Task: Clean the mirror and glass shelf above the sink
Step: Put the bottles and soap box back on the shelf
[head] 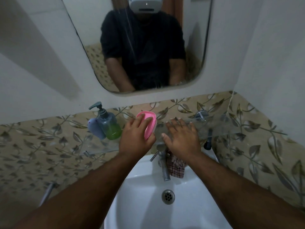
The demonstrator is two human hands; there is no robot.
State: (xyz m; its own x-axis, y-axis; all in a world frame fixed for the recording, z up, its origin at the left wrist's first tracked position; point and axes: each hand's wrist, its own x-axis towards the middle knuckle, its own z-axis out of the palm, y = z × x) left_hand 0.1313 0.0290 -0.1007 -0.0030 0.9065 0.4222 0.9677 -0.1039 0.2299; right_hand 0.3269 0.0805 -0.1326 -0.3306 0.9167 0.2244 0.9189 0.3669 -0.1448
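while our left hand grips the pink soap case mid-shelf, our right hand lies flat and unclenched on the glass shelf just beside it. shelf runs left to right ahead of us, under the mirror. pump bottle stands left of the case. checked cloth hangs on the tap below, nearer the right hand.

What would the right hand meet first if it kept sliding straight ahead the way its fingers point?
Probably the leaf-patterned wall tile behind the glass shelf; the right hand seems to have bare glass ahead, though depth is unclear.
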